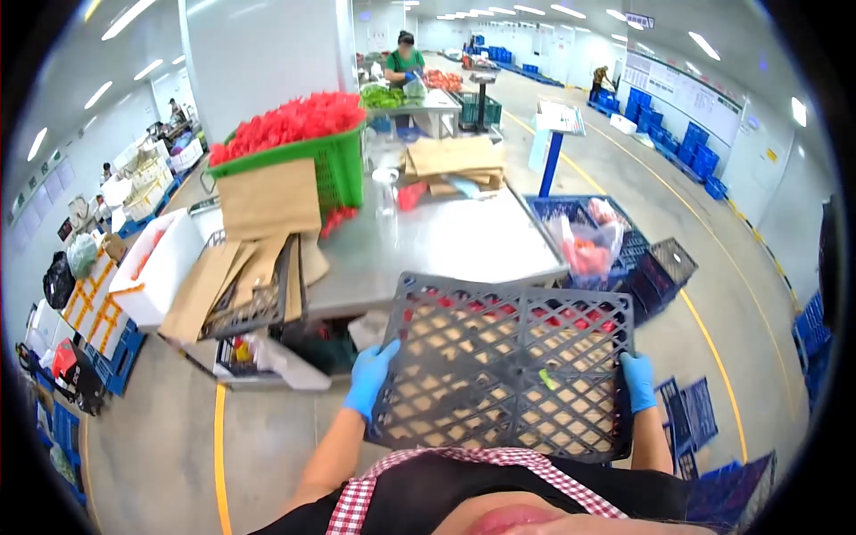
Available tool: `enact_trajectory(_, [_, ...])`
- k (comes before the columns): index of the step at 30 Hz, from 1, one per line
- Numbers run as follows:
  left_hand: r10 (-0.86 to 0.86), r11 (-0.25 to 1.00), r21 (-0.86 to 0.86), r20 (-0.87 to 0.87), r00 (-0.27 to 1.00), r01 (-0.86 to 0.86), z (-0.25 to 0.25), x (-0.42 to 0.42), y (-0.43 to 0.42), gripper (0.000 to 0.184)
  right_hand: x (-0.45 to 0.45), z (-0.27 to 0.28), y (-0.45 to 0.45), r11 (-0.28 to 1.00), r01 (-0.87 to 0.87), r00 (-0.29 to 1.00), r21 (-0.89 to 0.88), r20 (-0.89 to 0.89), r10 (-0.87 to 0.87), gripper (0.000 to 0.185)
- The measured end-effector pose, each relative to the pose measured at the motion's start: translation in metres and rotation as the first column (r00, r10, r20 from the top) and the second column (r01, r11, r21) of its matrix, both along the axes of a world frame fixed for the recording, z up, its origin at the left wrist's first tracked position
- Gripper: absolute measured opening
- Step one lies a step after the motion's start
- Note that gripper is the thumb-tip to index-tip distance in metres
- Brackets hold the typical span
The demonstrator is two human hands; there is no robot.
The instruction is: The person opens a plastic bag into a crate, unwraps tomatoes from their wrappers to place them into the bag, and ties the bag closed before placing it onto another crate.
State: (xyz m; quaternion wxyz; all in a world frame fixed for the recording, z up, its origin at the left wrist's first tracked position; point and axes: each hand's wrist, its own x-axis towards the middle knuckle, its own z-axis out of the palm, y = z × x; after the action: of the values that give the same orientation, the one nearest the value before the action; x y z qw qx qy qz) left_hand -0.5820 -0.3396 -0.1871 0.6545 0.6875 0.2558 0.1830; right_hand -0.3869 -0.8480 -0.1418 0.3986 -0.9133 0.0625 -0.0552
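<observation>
A black plastic lattice crate (464, 374) is held in front of my body, over the floor beside the steel table. My left hand (372, 379), in a blue glove, grips its left side. On the opposite side, my right hand (638, 382), also gloved in blue, is closed on the edge. Through the lattice I see a tan, cardboard-like surface, with several red items along the far side. A small green scrap (547, 380) lies on the lattice. The fingers of both hands are partly hidden by the crate.
The steel table (446, 236) bears a green basket (339, 174) of red packets and cardboard sheets (455, 160). A white foam box (156, 272) stands left. Right are a blue crate with bagged red items (588, 254) and a scale post (551, 165). A person in green (406, 61) works behind.
</observation>
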Motion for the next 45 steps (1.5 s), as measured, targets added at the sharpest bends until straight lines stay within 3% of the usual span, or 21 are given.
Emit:
enact_trajectory(4, [0.112, 0.990, -0.077, -0.077, 0.991, -0.118, 0.018, -0.044, -0.016, 0.043, 0.015, 0.016, 0.028, 0.988, -0.126, 0.985, 0.092, -0.109, 0.135, 0.035])
enact_trajectory(7, [0.175, 0.967, -0.184, -0.022, 0.984, -0.177, 0.020, -0.064, -0.033, 0.040, 0.038, 0.013, 0.039, 0.970, -0.233, 0.969, 0.073, -0.071, 0.238, 0.035])
enact_trajectory(8, [0.190, 0.955, -0.235, 0.005, 0.982, -0.183, 0.019, -0.057, -0.033, 0.038, 0.050, 0.018, 0.051, 0.956, -0.295, 0.955, 0.003, -0.027, 0.295, 0.038])
enact_trajectory(11, [0.272, 0.946, -0.163, -0.072, 0.960, -0.280, 0.005, -0.027, -0.010, 0.036, 0.116, -0.001, 0.081, 0.934, -0.311, 0.950, -0.177, -0.081, 0.301, 0.041])
enact_trajectory(12, [0.242, 0.950, -0.187, -0.065, 0.968, -0.250, 0.012, -0.015, -0.005, 0.038, 0.131, 0.002, 0.093, 0.912, -0.340, 0.938, -0.231, -0.154, 0.311, 0.044])
enact_trajectory(15, [0.181, 0.952, -0.221, -0.145, 0.973, -0.211, 0.014, 0.044, 0.021, 0.040, 0.195, -0.006, 0.119, 0.896, -0.316, 0.949, -0.312, -0.124, 0.291, 0.046])
enact_trajectory(19, [0.214, 0.969, -0.084, -0.170, 0.962, -0.231, 0.029, 0.113, 0.057, 0.040, 0.268, -0.010, 0.159, 0.869, -0.362, 0.931, -0.336, -0.177, 0.319, 0.049])
enact_trajectory(20, [0.181, 0.962, -0.168, -0.198, 0.963, -0.215, 0.023, 0.124, 0.071, 0.042, 0.281, -0.014, 0.168, 0.886, -0.367, 0.929, -0.284, -0.152, 0.337, 0.047])
enact_trajectory(23, [0.265, 0.964, 0.031, -0.234, 0.935, -0.266, 0.000, 0.164, 0.112, 0.044, 0.309, -0.017, 0.205, 0.894, -0.345, 0.936, -0.287, -0.037, 0.350, 0.046])
enact_trajectory(27, [0.233, 0.963, -0.122, -0.071, 0.970, -0.240, -0.032, 0.217, 0.143, 0.046, 0.361, -0.017, 0.218, 0.862, -0.409, 0.907, -0.298, -0.033, 0.419, 0.047])
enact_trajectory(29, [0.234, 0.968, 0.121, -0.127, 0.964, -0.220, -0.005, 0.234, 0.148, 0.047, 0.381, -0.012, 0.228, 0.847, -0.413, 0.901, -0.336, -0.016, 0.433, 0.053])
enact_trajectory(31, [0.226, 0.962, 0.194, -0.163, 0.960, -0.194, 0.007, 0.240, 0.146, 0.048, 0.425, -0.049, 0.217, 0.890, -0.426, 0.905, -0.165, -0.083, 0.418, 0.062])
enact_trajectory(33, [0.229, 0.936, 0.324, -0.271, 0.935, -0.135, 0.042, 0.224, 0.123, 0.048, 0.406, -0.024, 0.203, 0.786, -0.535, 0.801, 0.309, -0.109, 0.588, 0.064])
enact_trajectory(34, [0.267, 0.920, 0.362, -0.296, 0.917, -0.151, 0.045, 0.212, 0.115, 0.047, 0.361, 0.024, 0.201, 0.884, -0.333, 0.856, 0.327, -0.287, 0.429, 0.058])
enact_trajectory(36, [0.358, 0.873, 0.414, -0.185, 0.915, -0.258, 0.040, 0.184, 0.104, 0.047, 0.374, -0.035, 0.155, 0.837, -0.432, 0.783, 0.335, -0.322, 0.532, 0.055])
enact_trajectory(37, [0.364, 0.876, 0.414, -0.227, 0.903, -0.249, 0.028, 0.161, 0.100, 0.047, 0.371, -0.059, 0.128, 0.807, -0.481, 0.740, 0.342, -0.334, 0.583, 0.054])
enact_trajectory(38, [0.371, 0.879, 0.411, -0.273, 0.888, -0.241, 0.018, 0.142, 0.092, 0.047, 0.328, -0.027, 0.125, 0.826, -0.524, 0.741, 0.205, -0.368, 0.561, 0.053])
enact_trajectory(39, [0.342, 0.935, 0.214, -0.337, 0.877, -0.282, 0.016, 0.133, 0.080, 0.047, 0.279, 0.013, 0.137, 0.824, -0.563, 0.739, 0.066, -0.407, 0.537, 0.053])
enact_trajectory(41, [0.262, 0.903, -0.191, -0.466, 0.845, -0.386, 0.016, 0.110, 0.049, 0.048, 0.257, 0.011, 0.132, 0.911, -0.401, 0.816, 0.097, -0.414, 0.404, 0.052])
enact_trajectory(42, [0.278, 0.882, -0.263, -0.377, 0.883, -0.390, 0.011, 0.109, 0.039, 0.050, 0.253, 0.011, 0.132, 0.923, -0.382, 0.844, 0.051, -0.388, 0.371, 0.052])
enact_trajectory(45, [0.420, 0.814, -0.269, -0.340, 0.841, -0.515, 0.028, 0.124, 0.018, 0.051, 0.257, 0.017, 0.141, 0.916, -0.394, 0.862, -0.073, -0.374, 0.341, 0.056])
